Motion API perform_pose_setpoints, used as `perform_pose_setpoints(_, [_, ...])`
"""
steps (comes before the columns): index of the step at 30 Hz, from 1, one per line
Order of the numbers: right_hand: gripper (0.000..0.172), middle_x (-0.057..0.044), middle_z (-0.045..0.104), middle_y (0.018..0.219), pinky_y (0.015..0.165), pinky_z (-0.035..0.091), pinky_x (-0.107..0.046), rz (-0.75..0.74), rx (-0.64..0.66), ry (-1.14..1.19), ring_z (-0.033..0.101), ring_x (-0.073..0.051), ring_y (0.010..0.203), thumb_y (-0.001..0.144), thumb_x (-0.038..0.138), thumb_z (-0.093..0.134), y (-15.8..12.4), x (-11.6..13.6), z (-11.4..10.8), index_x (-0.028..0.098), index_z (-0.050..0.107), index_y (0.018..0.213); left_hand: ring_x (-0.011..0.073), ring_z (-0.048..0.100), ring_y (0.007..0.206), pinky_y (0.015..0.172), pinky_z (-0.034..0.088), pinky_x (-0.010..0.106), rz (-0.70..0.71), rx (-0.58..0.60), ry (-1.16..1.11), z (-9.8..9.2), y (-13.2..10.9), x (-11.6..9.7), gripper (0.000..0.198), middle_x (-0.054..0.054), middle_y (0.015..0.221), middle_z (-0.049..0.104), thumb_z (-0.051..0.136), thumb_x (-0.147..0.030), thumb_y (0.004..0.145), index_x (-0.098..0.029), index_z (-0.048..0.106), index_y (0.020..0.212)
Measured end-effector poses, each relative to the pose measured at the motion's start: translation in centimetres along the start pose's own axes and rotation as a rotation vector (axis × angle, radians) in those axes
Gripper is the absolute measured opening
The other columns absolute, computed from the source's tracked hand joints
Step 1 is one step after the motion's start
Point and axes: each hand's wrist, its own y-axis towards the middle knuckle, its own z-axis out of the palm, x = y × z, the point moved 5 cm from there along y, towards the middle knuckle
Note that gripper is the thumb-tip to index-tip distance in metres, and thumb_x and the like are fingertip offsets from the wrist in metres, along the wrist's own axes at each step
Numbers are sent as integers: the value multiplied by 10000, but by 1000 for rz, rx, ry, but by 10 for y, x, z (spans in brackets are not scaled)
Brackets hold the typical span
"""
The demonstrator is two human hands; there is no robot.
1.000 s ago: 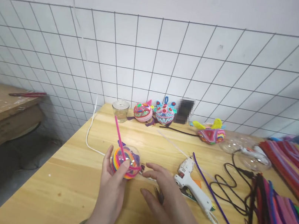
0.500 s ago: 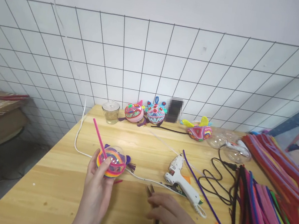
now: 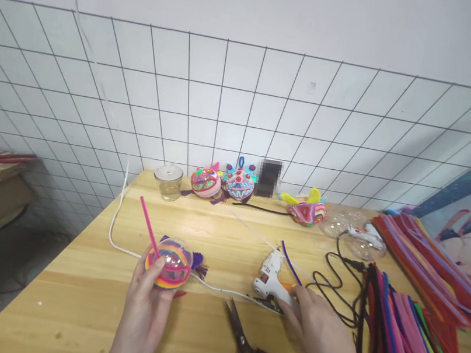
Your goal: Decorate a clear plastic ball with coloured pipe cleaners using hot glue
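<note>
My left hand (image 3: 148, 299) is closed around a clear plastic ball (image 3: 172, 270) banded with rainbow-coloured pipe cleaners, with purple tassels at its side. A pink pipe cleaner (image 3: 148, 222) runs across the ball, and its free end sticks up to the left. My right hand (image 3: 307, 317) has its fingers wrapped over the handle of a white hot glue gun (image 3: 271, 279), which lies on the table with its nozzle pointing away. Black scissors (image 3: 243, 343) rest between my hands, blades slightly apart. A purple pipe cleaner (image 3: 291, 261) passes beside the gun, partly under my hand.
Bundles of coloured pipe cleaners (image 3: 405, 343) lie at the right, near a black cable (image 3: 336, 274). Along the back stand a glass cup (image 3: 168, 183), decorated balls (image 3: 239, 184), a winged one (image 3: 307, 212) and clear plastic shells (image 3: 337, 222). A white cord (image 3: 218, 289) crosses the table.
My right hand has let go of the scissors, leaving them on the table, and moved right and up onto the glue gun's handle. My left hand still holds the ball.
</note>
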Motion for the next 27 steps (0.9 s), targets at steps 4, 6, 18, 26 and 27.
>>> perform_pose_setpoints(4, [285,-114,706,729,554,537,-375,-24,-32,15,702,-279,638,953,418,441,0,7,4,184,592,890,186,703,735,546,547,233,-11,-25,-5,-2,1,2,438,23,921,751,824,-279,624,-203,651,1020])
perform_pose_setpoints(6, [281,-128,715,775,579,547,-390,-55,-63,63,705,-287,662,961,404,434,0,8,4,176,597,941,177,703,746,599,566,238,-5,-44,-30,-3,2,3,410,15,888,758,835,-261,608,-200,657,972])
perform_pose_setpoints(18, [267,-131,693,969,763,562,-412,-165,-203,339,687,-270,860,965,312,516,4,21,-5,170,555,1188,190,703,715,524,532,231,-20,-54,-14,-4,5,5,422,19,884,749,836,-284,599,-201,647,967])
perform_pose_setpoints(26, [250,-119,686,991,804,559,-424,-148,-157,411,679,-265,904,967,313,510,11,28,-2,191,572,1176,222,712,714,488,514,247,-40,-2,26,-1,2,5,573,42,919,745,822,-317,613,-215,613,1137])
perform_pose_setpoints(27, [250,-114,690,981,795,566,-419,-159,-154,417,683,-261,895,963,314,516,12,28,-2,190,577,1172,228,715,723,494,518,248,-37,-4,22,-1,1,5,582,45,916,747,828,-313,601,-210,616,1133])
